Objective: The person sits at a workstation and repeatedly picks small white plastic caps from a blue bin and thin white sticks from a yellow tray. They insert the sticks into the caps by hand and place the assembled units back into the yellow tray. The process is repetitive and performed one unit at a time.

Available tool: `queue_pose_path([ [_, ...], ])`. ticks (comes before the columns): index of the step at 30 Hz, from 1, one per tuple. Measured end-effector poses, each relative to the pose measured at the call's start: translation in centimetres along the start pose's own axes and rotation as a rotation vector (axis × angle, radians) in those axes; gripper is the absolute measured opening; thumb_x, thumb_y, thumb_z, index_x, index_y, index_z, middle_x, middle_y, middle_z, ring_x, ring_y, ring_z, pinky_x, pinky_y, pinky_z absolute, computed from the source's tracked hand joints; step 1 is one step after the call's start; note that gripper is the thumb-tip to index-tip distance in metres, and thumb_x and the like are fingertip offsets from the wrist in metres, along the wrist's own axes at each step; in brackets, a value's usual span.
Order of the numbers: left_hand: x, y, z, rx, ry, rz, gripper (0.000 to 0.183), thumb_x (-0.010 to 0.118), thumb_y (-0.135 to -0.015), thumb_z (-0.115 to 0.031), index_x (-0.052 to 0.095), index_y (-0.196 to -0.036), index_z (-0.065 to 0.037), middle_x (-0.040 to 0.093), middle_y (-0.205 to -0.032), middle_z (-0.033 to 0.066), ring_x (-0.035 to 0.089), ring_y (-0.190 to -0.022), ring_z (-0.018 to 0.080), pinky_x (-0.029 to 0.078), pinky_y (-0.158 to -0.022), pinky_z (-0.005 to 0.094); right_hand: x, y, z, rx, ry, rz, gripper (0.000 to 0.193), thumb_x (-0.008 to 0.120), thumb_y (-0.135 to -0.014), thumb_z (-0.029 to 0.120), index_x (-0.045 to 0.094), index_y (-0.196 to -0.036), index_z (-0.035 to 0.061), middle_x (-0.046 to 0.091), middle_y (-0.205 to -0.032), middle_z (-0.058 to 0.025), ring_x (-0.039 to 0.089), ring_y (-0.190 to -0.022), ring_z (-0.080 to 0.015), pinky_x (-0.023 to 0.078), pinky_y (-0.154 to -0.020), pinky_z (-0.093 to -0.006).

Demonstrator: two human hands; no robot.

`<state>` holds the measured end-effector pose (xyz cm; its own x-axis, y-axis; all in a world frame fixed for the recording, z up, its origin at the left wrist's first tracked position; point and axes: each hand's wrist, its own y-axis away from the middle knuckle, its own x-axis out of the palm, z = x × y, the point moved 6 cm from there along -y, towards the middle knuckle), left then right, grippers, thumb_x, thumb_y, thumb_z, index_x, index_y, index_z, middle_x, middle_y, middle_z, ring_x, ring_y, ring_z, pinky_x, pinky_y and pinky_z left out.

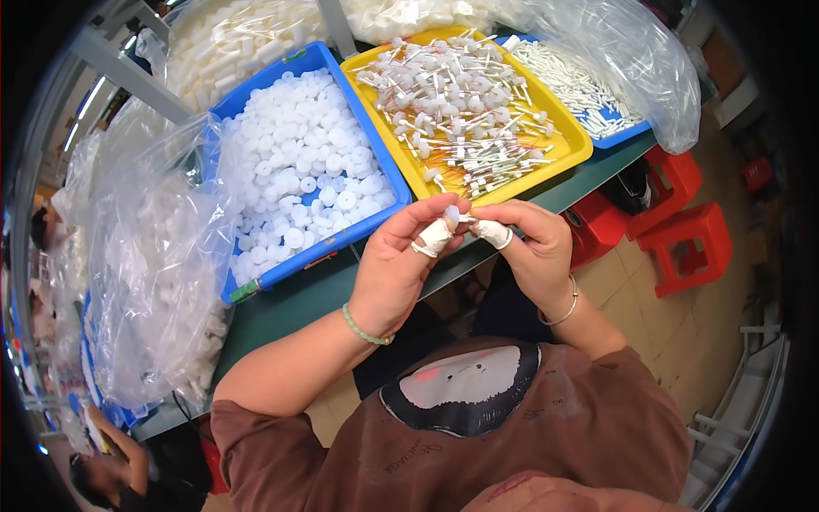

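1. The left hand (391, 260) pinches a disc (452, 213) near the yellow tray's (559, 143) closest corner; a loose hold could drop it.
2. The right hand (539, 250) pinches a thin white stem (466, 218) at the disc; pushing crookedly might bend it. Fingertips hide the join, so its seating is unclear.
3. Thumb wraps (433, 239) could dull feel, causing a slip.

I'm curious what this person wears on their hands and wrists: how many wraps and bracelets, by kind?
White wraps: 2, one each on left hand and right hand
Green beaded bracelet: 1
Silver-coloured bracelet: 1
Total: 4
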<state>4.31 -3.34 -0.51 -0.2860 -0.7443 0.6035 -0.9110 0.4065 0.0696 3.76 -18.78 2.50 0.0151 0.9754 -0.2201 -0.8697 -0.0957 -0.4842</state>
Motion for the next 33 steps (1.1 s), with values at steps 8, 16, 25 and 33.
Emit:
queue_pose_path([
  [8,-0.1,0.1,-0.3,-0.053,-0.084,0.018,0.037,0.060,-0.092,-0.015,0.053,-0.127,-0.006,0.060,-0.121,0.0076,0.054,-0.080,0.0064,0.043,-0.068,0.0190,1.2,1.3,-2.5,0.521,-0.681,0.228,0.026,0.059,-0.092,0.013,0.060,-0.112,-0.0019,0.069,-0.094,-0.0127,0.068,-0.082,-0.0185,0.053,-0.073,-0.0265],
  [16,0.0,0.6,-0.2,-0.084,0.056,0.042,0.034,0.063,-0.090,-0.013,0.057,-0.122,-0.006,0.063,-0.116,0.0082,0.055,-0.078,0.0048,0.045,-0.070,0.0179,2.7,3.5,-4.6,0.554,-1.310,0.539,0.076,0.072,-0.079,0.045,0.044,-0.129,-0.0042,0.066,-0.101,-0.0144,0.067,-0.089,-0.0232,0.054,-0.081,-0.0324],
  [25,0.5,0.8,-0.3,-0.044,0.038,0.117,0.034,0.065,-0.088,-0.010,0.056,-0.120,-0.004,0.063,-0.115,0.0112,0.060,-0.103,0.0142,0.049,-0.089,0.0271,3.1,3.5,-3.4,0.533,-1.282,0.562,0.052,0.069,-0.085,0.033,0.054,-0.118,-0.0038,0.067,-0.091,-0.0123,0.067,-0.079,-0.0204,0.055,-0.073,-0.0287],
  [33,-0.1,0.3,-0.4,-0.060,0.026,0.057,0.044,0.063,-0.090,-0.017,0.049,-0.131,-0.009,0.057,-0.124,0.0094,0.056,-0.086,0.0072,0.047,-0.073,0.0197,0.3,-0.6,-0.6,0.526,-0.318,0.427,0.022,0.055,-0.094,0.021,0.064,-0.102,0.0019,0.065,-0.074,-0.0049,0.060,-0.062,-0.0082,0.048,-0.059,-0.0210],
])
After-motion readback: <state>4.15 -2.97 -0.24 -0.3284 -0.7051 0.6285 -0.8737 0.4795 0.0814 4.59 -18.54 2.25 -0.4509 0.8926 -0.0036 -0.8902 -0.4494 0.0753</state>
